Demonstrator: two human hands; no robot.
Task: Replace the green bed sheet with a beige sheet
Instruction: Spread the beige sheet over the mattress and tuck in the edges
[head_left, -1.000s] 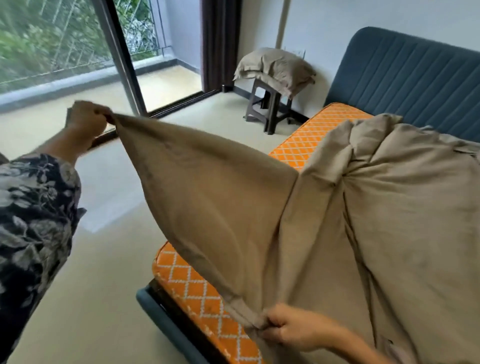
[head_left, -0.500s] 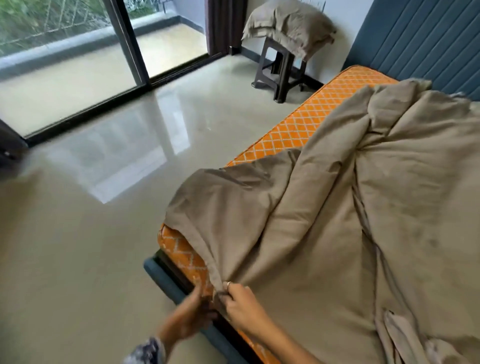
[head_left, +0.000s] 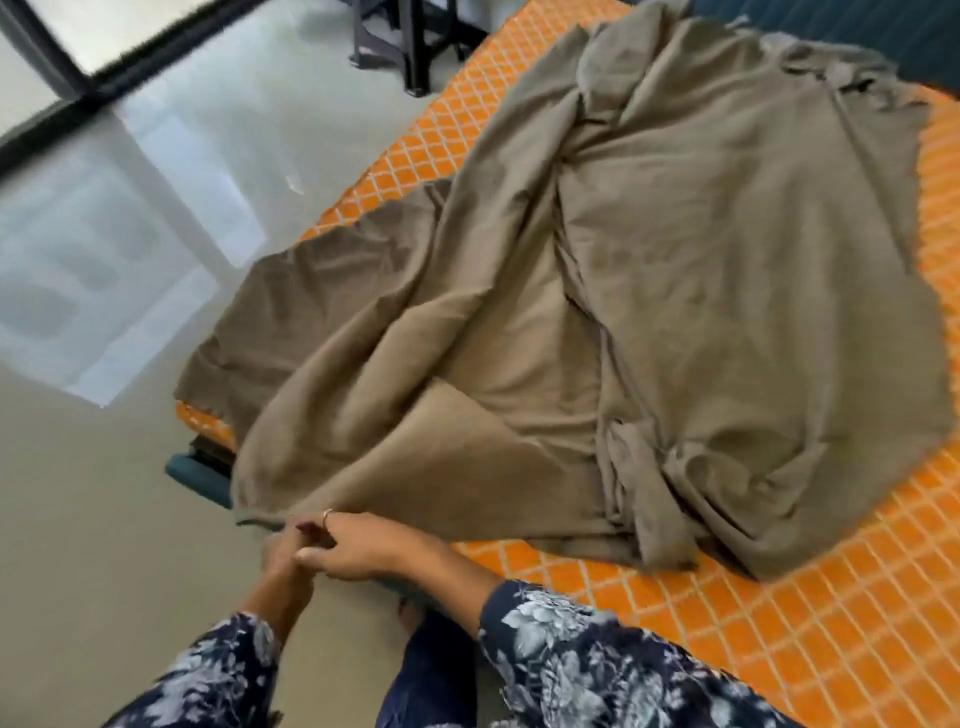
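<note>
- At 7 o'clock, the left hand (head_left: 284, 556) and right hand (head_left: 358, 545) meet on the hem of the beige sheet (head_left: 597, 291); fingers curl around the fabric.
- Toward 1 o'clock, the sheet lies rumpled across the orange mattress (head_left: 810, 618).
- At 12 o'clock stands a dark stool (head_left: 410, 36).

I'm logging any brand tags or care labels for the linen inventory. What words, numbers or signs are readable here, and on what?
None can be read.
Beige sheet: no tag or print shows.
Orange mattress: only a white lattice pattern, no lettering.
Sleeve: floral print, no words.
Hem at the right hand and left hand: no label visible.
</note>
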